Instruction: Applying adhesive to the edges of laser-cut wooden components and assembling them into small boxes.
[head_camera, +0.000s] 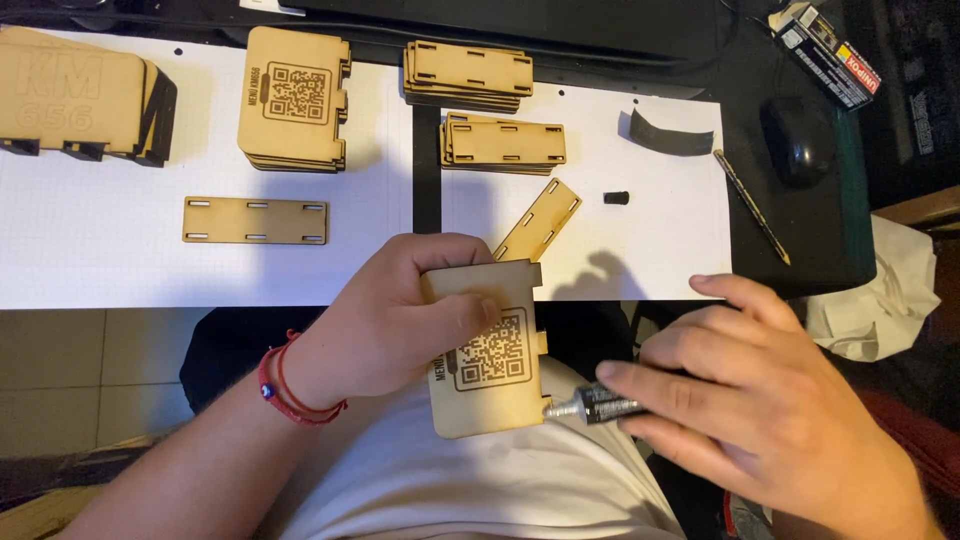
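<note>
A wooden panel (488, 352) engraved with a square code was gripped in the left hand (385, 325), thumb across its face, and held above the lap rather than on the surface (100, 260). It was tilted so that its right edge was turned toward the right hand (745, 385), probably to bring that edge within reach of the nozzle. A small glue tube (598, 404) was pinched in the right hand's fingers, its pale tip touching or just beside the panel's lower right corner; which of the two could not be told. A slotted strip (540, 220) stood out from behind the panel's top; whether it was joined to the panel or merely lay on the paper behind it could not be made out.

On the surface, like parts had been laid by kind: a stack of coded panels (294, 100), two stacks of strips (485, 110), one single strip (256, 220), and larger pieces (80, 95) at the far left, cut off by the frame. A small black cap (617, 197), likely the tube's, lay apart on the paper, near a pencil (752, 205) and a mouse (797, 140). Most of the tube's body was hidden by the fingers.
</note>
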